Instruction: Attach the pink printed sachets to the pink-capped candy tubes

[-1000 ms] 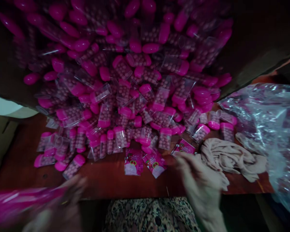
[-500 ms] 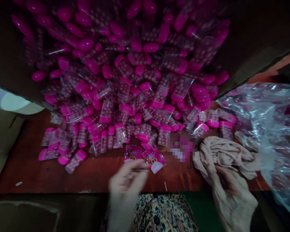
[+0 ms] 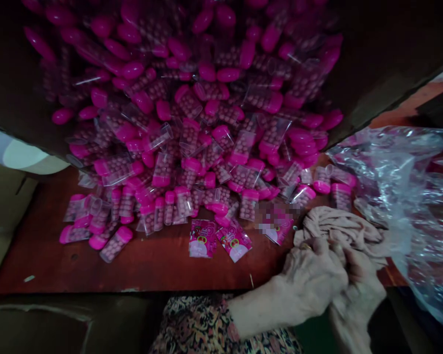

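Observation:
A crumpled beige cloth lies at the right of the red-brown table. My left hand reaches across to its near edge, knuckles up and fingers curled in, the tips hidden. Against it is my right hand, also closed, with bent fingers at the same edge of the cloth. Both seem to grip the fabric. To the left of the hands lie a pink printed label, a second pink label at a slant, and a third pink label, partly blurred out.
A large heap of clear bottles with pink caps and pink beads spills from a dark box onto the table. Crinkled clear plastic covers the right side. A white round object shows at far left.
My left hand has moved right, from near the two labels to the cloth beside my right hand. Both labels, partly covered before, are now in full sight.

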`<state>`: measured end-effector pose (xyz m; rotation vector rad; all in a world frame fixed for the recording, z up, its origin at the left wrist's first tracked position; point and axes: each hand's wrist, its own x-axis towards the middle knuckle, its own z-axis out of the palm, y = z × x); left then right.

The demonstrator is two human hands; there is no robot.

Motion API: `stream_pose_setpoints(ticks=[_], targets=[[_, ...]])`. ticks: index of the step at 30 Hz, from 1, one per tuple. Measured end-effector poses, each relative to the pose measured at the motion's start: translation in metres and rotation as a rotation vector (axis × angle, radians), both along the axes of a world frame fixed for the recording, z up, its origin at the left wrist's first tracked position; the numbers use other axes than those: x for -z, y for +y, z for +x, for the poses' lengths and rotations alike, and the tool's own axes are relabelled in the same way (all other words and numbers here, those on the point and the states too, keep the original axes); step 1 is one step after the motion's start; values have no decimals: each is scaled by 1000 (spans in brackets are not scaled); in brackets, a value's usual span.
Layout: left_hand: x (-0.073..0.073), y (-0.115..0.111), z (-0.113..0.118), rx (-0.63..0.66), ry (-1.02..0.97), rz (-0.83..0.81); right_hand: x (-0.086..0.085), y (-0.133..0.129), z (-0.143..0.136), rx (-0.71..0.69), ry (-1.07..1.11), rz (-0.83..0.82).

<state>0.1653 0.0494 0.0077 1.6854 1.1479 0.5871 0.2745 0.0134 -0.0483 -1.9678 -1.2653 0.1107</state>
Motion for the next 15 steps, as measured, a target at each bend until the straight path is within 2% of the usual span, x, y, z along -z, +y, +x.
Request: stream_pose_setpoints(ticks=[2,4,7,8,10,12,15], targets=[[-5,-5,-22,88,154,217,-14,2,-19,104,-143,66],[-7,-10,-53,90,207,317,-26,5,-40,89,-216,196],[-2,-12,-104,-205,252,392,-34,11,-69,-214,-215,255],[2,-12,-120,-323,289,458,-33,13,-78,-329,-190,234],[11,-12,-145,-462,427,584,-29,18,-93,-504,-125,149],[22,-14,-161,-448,593,635,-22,22,-104,-593,-94,78],[35,-20,-169,-347,774,658,-13,24,-113,-612,-104,62]])
